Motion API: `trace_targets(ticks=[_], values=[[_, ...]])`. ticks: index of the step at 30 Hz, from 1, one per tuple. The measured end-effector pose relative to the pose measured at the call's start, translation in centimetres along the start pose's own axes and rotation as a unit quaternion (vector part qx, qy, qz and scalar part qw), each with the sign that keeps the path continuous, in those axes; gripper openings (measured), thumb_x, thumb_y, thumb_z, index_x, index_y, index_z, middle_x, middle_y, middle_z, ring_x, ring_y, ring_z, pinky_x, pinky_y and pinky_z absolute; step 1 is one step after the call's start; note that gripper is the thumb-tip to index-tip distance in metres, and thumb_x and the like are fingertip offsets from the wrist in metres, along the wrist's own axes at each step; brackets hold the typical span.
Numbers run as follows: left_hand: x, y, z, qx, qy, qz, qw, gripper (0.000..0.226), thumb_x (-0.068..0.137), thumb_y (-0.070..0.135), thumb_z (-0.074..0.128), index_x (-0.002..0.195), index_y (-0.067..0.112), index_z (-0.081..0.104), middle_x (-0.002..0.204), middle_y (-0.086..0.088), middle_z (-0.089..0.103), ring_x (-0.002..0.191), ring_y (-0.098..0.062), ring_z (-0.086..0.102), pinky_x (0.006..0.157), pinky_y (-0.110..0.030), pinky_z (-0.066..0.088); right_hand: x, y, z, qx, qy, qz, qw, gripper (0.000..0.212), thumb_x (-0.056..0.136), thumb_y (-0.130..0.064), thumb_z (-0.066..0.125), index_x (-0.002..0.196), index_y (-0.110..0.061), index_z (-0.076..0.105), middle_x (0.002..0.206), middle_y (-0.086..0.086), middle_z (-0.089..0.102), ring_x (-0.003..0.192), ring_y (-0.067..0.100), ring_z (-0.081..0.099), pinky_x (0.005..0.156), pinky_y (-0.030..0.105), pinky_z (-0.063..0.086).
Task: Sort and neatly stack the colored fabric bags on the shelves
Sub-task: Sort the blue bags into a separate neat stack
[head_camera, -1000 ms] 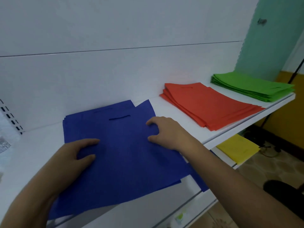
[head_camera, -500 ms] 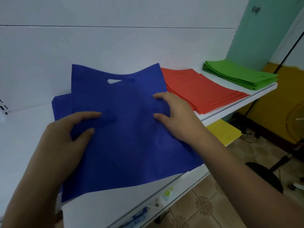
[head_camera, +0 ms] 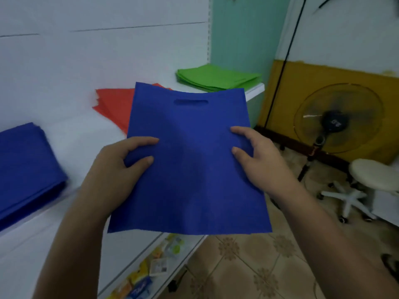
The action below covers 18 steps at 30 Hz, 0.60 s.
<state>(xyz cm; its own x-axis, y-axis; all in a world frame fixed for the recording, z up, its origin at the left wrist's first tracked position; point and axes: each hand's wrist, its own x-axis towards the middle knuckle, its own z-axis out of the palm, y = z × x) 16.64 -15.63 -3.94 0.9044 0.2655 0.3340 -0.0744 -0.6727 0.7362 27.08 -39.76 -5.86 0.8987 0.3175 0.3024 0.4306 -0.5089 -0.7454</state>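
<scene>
No text, label or number is clear enough to read.

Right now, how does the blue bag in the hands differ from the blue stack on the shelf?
The held blue bag is a single sheet, lifted off the shelf; the blue stack is many layers lying flat on the white shelf. The left hand and right hand pinch the held bag's side edges; nothing touches the stack. The held bag's handle slot shows; the stack's does not. Both are the same blue fabric.

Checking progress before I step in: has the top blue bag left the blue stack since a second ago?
Yes. The blue bag is lifted clear, held by the left hand and right hand, now right of the blue stack on the shelf.
</scene>
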Motion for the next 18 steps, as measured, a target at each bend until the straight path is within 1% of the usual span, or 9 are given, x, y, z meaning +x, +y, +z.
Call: trace_targets(ticks=[1,2,4,7,9,12,14,16,18], values=[[0.8,0.9,2.2,0.0,-0.011,0.009,1.0,0.034,0.087,0.015,0.061,0.109,0.04,0.063,0.104,0.035,0.052,0.092,0.014,0.053,0.081,-0.02,0.044,-0.4,1.6,-1.4,0.006,0.005,0.015,1.0,0.042,0.095,-0.016,0.053,0.136,-0.026,0.046,0.134,-0.012,0.047,0.115,-0.001,0.043,0.1,0.018,0.037],[1.3,1.7,4.6,-0.002,-0.021,0.015,1.0,0.034,0.087,0.013,0.06,0.109,0.039,0.062,0.105,0.033,0.053,0.093,0.01,0.053,0.081,-0.018,0.042,-0.9,3.4,-2.8,0.005,0.009,0.027,1.0,0.043,0.095,-0.016,0.052,0.137,-0.025,0.045,0.134,-0.012,0.046,0.115,-0.001,0.042,0.1,0.019,0.036],[1.9,2.8,8.4,-0.01,-0.039,0.017,0.999,0.034,0.088,0.013,0.06,0.11,0.039,0.062,0.108,0.026,0.056,0.094,0.006,0.053,0.078,-0.011,0.037,-1.7,6.3,-5.0,-0.005,0.017,0.044,0.999,0.045,0.095,-0.018,0.053,0.138,-0.026,0.043,0.136,-0.011,0.044,0.116,-0.001,0.04,0.102,0.021,0.037],[2.5,3.5,14.1,-0.028,-0.082,0.0,0.996,0.029,0.09,0.021,0.057,0.109,0.042,0.061,0.109,0.028,0.053,0.093,0.007,0.051,0.075,-0.012,0.038,-2.7,10.3,-7.7,-0.006,0.029,0.082,0.996,0.049,0.092,-0.027,0.058,0.138,-0.029,0.041,0.133,-0.017,0.042,0.117,-0.001,0.041,0.098,0.02,0.039],[2.5,3.2,17.6,-0.031,-0.105,-0.002,0.994,0.026,0.092,0.025,0.055,0.112,0.04,0.06,0.11,0.029,0.052,0.096,0.007,0.051,0.075,-0.013,0.04,-3.4,12.8,-8.6,-0.013,0.043,0.093,0.995,0.052,0.09,-0.032,0.062,0.138,-0.029,0.041,0.128,-0.023,0.039,0.115,-0.005,0.04,0.095,0.016,0.036],[2.2,1.5,22.9,-0.032,-0.136,-0.01,0.99,0.026,0.092,0.026,0.054,0.114,0.04,0.059,0.108,0.036,0.05,0.096,0.014,0.05,0.074,-0.009,0.04,-4.4,16.9,-8.6,0.0,0.046,0.12,0.992,0.053,0.089,-0.03,0.062,0.137,-0.032,0.041,0.125,-0.028,0.038,0.113,-0.009,0.039,0.097,0.016,0.036],[1.6,-0.4,25.6,-0.055,-0.152,-0.017,0.987,0.026,0.092,0.026,0.055,0.115,0.039,0.059,0.108,0.036,0.053,0.1,0.017,0.05,0.079,-0.007,0.042,-5.4,19.3,-7.7,0.024,0.026,0.154,0.987,0.052,0.089,-0.029,0.062,0.135,-0.039,0.04,0.123,-0.036,0.037,0.112,-0.012,0.041,0.095,0.018,0.039],[1.3,-2.9,28.0,-0.07,-0.153,-0.022,0.986,0.028,0.089,0.028,0.052,0.115,0.039,0.059,0.111,0.035,0.057,0.104,0.014,0.052,0.085,-0.005,0.04,-5.7,21.9,-6.1,0.053,0.007,0.193,0.98,0.052,0.089,-0.028,0.062,0.133,-0.045,0.039,0.122,-0.045,0.032,0.114,-0.013,0.042,0.096,0.023,0.042],[1.5,-5.8,29.9,-0.068,-0.146,-0.037,0.986,0.029,0.089,0.027,0.05,0.114,0.039,0.06,0.115,0.031,0.058,0.104,0.009,0.055,0.085,-0.007,0.042,-4.6,24.6,-3.6,0.071,-0.005,0.224,0.972,0.053,0.089,-0.025,0.063,0.132,-0.045,0.04,0.116,-0.053,0.032,0.109,-0.021,0.04,0.096,0.026,0.044]])
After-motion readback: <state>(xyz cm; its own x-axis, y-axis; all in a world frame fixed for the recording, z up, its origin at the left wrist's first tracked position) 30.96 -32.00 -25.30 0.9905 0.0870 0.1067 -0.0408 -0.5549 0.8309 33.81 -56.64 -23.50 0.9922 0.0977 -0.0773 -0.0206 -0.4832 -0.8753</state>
